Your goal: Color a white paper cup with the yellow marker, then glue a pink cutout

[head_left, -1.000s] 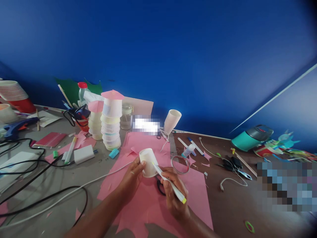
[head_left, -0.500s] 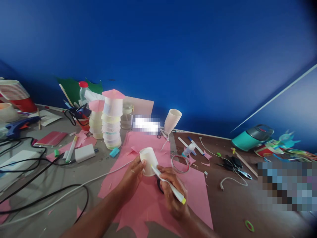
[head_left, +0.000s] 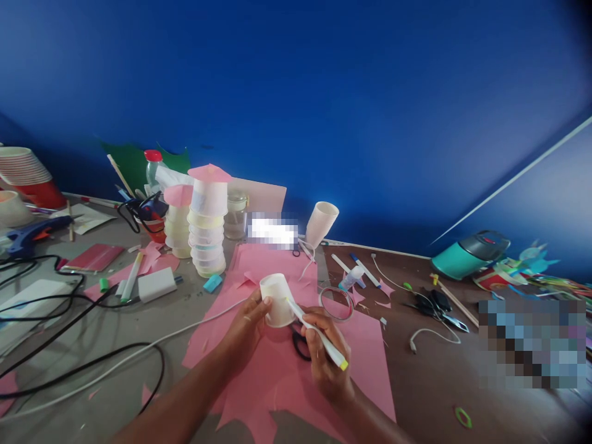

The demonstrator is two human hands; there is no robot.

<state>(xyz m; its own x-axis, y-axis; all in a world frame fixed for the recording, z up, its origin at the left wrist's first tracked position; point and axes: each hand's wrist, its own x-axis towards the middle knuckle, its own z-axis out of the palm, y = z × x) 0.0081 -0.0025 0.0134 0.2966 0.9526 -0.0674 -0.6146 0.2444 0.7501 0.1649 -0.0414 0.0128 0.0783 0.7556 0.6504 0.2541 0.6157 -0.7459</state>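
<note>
A white paper cup (head_left: 279, 303) is gripped at its left side by my left hand (head_left: 247, 324), thumb pressed on the wall. My right hand (head_left: 329, 351) is closed round a white marker with a yellow end (head_left: 325, 340). The marker's tip meets the cup's wall, or comes very near it. Faint yellow colour shows on the cup. Under both hands lies pink paper (head_left: 259, 370) with cut, jagged edges. Partly hidden beside my right hand is a black loop (head_left: 300, 343), perhaps a scissors handle.
Stacked-cup towers with pink paper tops (head_left: 209, 216) stand at the back left. White cups (head_left: 322, 223) lean by the wall. A tape roll (head_left: 336, 304) and capped markers (head_left: 366, 270) lie right; a white cable (head_left: 152, 345) and a glue gun (head_left: 34, 237) lie left. A teal flask (head_left: 462, 259) is far right.
The marker's tip has shifted slightly to the right and up along the cup's wall, and my right hand has moved a little with it. My left hand keeps its hold on the cup.
</note>
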